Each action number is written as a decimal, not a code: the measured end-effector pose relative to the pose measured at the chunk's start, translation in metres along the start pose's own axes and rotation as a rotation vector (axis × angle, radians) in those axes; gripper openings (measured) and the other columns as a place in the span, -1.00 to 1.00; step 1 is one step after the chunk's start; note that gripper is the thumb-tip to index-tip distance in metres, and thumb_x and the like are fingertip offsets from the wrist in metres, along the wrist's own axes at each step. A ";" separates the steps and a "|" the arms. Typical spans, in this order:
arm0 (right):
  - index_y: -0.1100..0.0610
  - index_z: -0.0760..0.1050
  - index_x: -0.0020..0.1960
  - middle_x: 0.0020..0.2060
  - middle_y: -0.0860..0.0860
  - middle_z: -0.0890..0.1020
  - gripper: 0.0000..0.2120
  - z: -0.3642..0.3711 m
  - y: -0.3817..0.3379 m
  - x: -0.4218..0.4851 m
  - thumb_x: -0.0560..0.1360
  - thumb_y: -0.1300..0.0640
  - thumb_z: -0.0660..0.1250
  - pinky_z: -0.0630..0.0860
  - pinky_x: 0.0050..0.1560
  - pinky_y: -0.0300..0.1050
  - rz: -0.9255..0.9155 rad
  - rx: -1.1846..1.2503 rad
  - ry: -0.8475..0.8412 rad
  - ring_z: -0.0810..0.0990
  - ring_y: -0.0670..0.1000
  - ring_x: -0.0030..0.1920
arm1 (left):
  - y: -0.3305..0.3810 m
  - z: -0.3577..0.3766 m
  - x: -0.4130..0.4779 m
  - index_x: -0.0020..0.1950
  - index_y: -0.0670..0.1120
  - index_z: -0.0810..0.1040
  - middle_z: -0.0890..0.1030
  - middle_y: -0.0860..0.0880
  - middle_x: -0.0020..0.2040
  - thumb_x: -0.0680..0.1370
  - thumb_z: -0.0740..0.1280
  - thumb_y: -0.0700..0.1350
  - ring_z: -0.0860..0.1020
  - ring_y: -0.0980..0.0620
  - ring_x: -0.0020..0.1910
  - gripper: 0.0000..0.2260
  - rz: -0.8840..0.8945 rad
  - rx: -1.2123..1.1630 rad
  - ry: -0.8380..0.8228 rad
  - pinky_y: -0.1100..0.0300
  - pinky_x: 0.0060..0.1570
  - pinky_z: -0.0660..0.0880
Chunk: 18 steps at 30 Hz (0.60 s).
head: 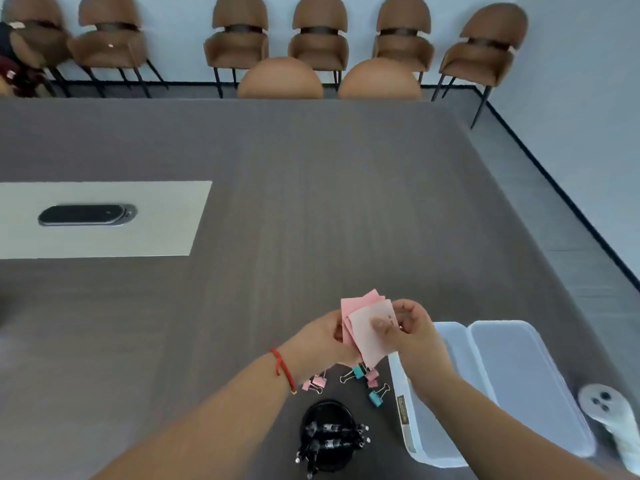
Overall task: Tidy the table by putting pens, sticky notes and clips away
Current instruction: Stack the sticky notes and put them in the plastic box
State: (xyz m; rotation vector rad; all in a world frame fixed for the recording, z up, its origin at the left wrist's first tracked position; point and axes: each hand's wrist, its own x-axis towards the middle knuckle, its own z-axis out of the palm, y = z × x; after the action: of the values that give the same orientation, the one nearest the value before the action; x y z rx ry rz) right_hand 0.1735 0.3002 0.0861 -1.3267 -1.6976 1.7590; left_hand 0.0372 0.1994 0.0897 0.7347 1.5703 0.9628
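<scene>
- Pink sticky notes (pixel 363 327), a loose fanned handful, are held up over the grey bench (pixel 277 202), one pale sheet in front with small dark marks too blurred to read.
- Left hand (pixel 329 337) comes in from below, a red string at the wrist, fingers curled around the notes' left edge.
- Right hand (pixel 412 327) is pinching the front sheet, thumb on its face.
- Pink and teal binder clips (pixel 349 377) lie scattered on the bench just beneath the hands.
- Black pen holder (pixel 327 434), pens inside, sits nearest the camera.
- Clear plastic box (pixel 433 427) lies open at right, lid beside it; its side label is unreadable.
</scene>
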 end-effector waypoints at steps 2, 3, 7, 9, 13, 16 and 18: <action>-0.04 0.48 0.00 -0.11 0.06 0.69 -0.79 -0.035 0.012 -0.004 0.46 0.20 0.42 0.55 -0.04 0.06 0.035 0.055 0.097 0.63 0.07 -0.11 | 0.005 0.025 0.012 0.10 -0.05 0.50 0.66 -0.11 0.00 0.41 0.35 -0.41 0.59 0.03 -0.11 -0.64 -0.020 -0.009 -0.061 0.16 -0.04 0.57; -0.05 0.48 -0.01 -0.11 0.06 0.68 -0.81 -0.052 0.021 -0.004 0.47 0.19 0.41 0.55 -0.02 0.07 0.065 0.070 0.141 0.62 0.08 -0.11 | 0.005 0.037 0.018 0.17 -0.12 0.45 0.64 -0.15 0.08 0.43 0.35 -0.41 0.58 -0.02 -0.09 -0.63 -0.041 -0.004 -0.069 0.18 -0.08 0.57; -0.02 0.49 0.11 -0.02 -0.01 0.64 -0.79 -0.101 0.075 -0.001 0.49 0.07 0.35 0.58 0.10 0.13 0.274 0.025 0.284 0.61 0.08 0.00 | -0.001 0.074 0.034 0.26 -0.24 0.35 0.55 -0.14 0.09 0.49 0.30 -0.42 0.52 -0.14 -0.16 -0.63 -0.124 0.023 -0.028 0.21 -0.22 0.55; 0.03 0.46 0.19 -0.02 -0.02 0.61 -0.74 -0.109 0.102 0.001 0.50 0.08 0.30 0.57 0.03 0.05 0.378 0.032 0.326 0.59 0.09 -0.01 | -0.009 0.085 0.040 0.20 -0.19 0.38 0.58 -0.08 0.01 0.49 0.31 -0.40 0.54 -0.12 -0.12 -0.68 -0.180 0.039 -0.017 0.03 -0.01 0.55; 0.01 0.42 0.18 -0.13 -0.02 0.55 -0.75 -0.104 0.127 0.009 0.52 0.18 0.22 0.51 -0.09 -0.05 0.495 -0.013 0.313 0.54 0.10 -0.07 | -0.022 0.088 0.048 0.17 -0.14 0.40 0.60 -0.02 -0.05 0.49 0.30 -0.37 0.59 -0.02 -0.13 -0.71 -0.241 0.118 0.031 0.19 -0.17 0.53; 0.11 0.45 0.22 -0.08 0.04 0.57 -0.72 -0.094 0.134 0.026 0.52 0.22 0.24 0.53 0.02 0.00 0.502 -0.018 0.254 0.56 0.15 -0.03 | -0.033 0.069 0.049 0.15 -0.19 0.44 0.61 -0.04 -0.13 0.48 0.25 -0.38 0.56 0.03 -0.26 -0.74 -0.271 0.140 0.222 0.23 -0.28 0.52; 0.10 0.47 0.21 -0.05 0.04 0.58 -0.74 -0.089 0.135 0.036 0.52 0.19 0.27 0.51 0.03 -0.01 0.489 -0.022 0.231 0.56 0.14 -0.01 | -0.041 0.051 0.051 0.11 -0.20 0.45 0.61 -0.05 -0.21 0.48 0.25 -0.36 0.53 -0.04 -0.27 -0.77 -0.306 0.140 0.359 0.15 -0.25 0.51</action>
State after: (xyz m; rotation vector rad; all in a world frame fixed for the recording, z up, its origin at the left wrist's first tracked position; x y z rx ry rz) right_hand 0.2722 0.3512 -0.0362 -1.9980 -1.3459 1.7368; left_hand 0.0781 0.2336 0.0261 0.4099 2.0125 0.7918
